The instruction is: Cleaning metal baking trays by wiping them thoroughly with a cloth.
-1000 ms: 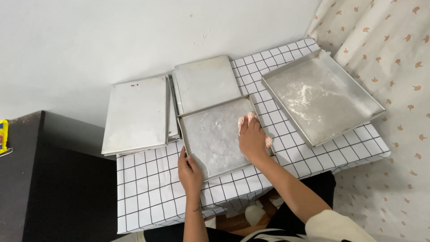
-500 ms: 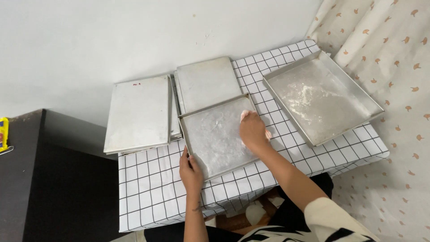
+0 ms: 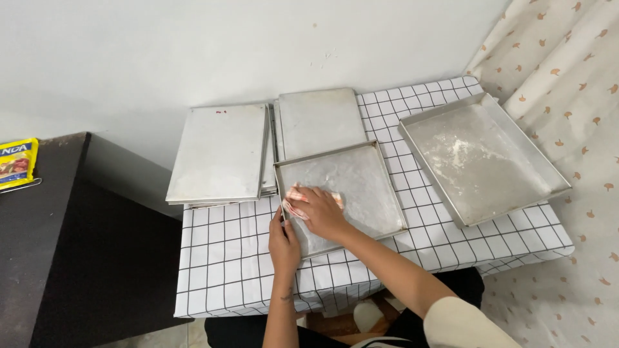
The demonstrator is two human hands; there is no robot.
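A square metal baking tray [image 3: 361,177] lies in the middle of the table with the checked cloth [image 3: 225,258]. My right hand [image 3: 319,212] presses a crumpled pinkish wad of paper or cloth [image 3: 298,195] onto the tray's near-left inside. My left hand [image 3: 282,241] grips the tray's near-left rim. The tray floor looks greasy and dull.
A larger floured tray [image 3: 480,158] sits at the right, near the patterned curtain [image 3: 567,71]. Upside-down trays lie stacked at the back left [image 3: 219,154] and back middle [image 3: 319,119]. A dark cabinet [image 3: 58,238] with a yellow packet [image 3: 16,161] stands to the left.
My right hand has slid from the tray's far-right area to its near-left side with the wad. My left hand stays on the rim.
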